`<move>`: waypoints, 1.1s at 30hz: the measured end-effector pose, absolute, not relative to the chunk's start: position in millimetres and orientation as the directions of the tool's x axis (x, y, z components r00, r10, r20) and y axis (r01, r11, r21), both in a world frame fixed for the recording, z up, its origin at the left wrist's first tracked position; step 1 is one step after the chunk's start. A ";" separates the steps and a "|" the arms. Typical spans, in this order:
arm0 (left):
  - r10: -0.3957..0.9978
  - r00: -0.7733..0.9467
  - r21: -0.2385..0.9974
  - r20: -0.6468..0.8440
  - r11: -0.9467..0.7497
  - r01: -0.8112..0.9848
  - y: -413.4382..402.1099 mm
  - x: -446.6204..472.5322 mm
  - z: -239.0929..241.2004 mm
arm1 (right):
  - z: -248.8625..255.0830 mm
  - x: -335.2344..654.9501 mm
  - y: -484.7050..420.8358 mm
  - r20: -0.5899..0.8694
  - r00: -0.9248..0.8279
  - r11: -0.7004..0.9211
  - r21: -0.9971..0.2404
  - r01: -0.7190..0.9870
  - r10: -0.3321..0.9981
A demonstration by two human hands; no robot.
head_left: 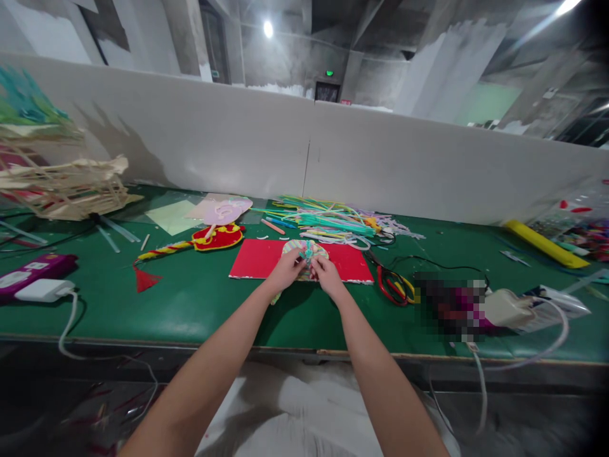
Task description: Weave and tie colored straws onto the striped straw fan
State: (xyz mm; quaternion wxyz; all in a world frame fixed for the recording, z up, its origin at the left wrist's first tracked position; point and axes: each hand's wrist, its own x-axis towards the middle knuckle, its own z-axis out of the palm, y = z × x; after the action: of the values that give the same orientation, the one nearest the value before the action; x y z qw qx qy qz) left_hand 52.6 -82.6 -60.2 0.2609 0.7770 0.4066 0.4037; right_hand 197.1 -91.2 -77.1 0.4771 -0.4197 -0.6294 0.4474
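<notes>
My left hand (287, 268) and my right hand (328, 274) meet over a red board (257, 257) on the green table. Both have their fingers closed on a small teal fuzzy ornament (308, 251), apparently twisted from pipe cleaners. Beneath the ornament lies a rounded piece with pastel stripes (295, 244), like a small fan; the hands partly hide it. A pale green end (276, 298) pokes out below my left wrist. The fingertips are small and overlap the ornament, so the exact grip is hard to see.
Behind the board lies a heap of pastel pipe cleaners (323, 222). To the left are a red fan with a yellow-red handle (216, 237) and a purple fan-shaped piece (228, 211). Red- and yellow-handled tools (394, 287) lie right, near a power strip, white chargers (509, 308) and cables.
</notes>
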 end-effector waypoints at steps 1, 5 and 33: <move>0.839 0.343 0.719 0.422 -0.540 0.436 -82.4 52.6 -60.7 | -77.2 197.2 -90.6 0.207 -0.198 0.227 -0.970 0.084 0.958; 0.809 0.363 0.663 0.462 -0.587 0.464 -83.4 52.7 -60.7 | -76.6 197.5 -88.4 0.148 -0.204 0.162 -0.985 0.056 0.968; 0.772 0.063 0.655 0.633 -0.577 0.488 -91.9 48.2 -49.2 | -70.2 195.1 -97.3 0.279 -0.097 0.289 -0.949 0.123 0.956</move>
State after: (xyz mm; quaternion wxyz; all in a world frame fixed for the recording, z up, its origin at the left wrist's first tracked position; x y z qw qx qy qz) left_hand 48.2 -91.9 -49.2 0.1353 0.7165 0.4395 0.5246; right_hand 195.1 -97.3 -70.2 0.5116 -0.4357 -0.6187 0.4069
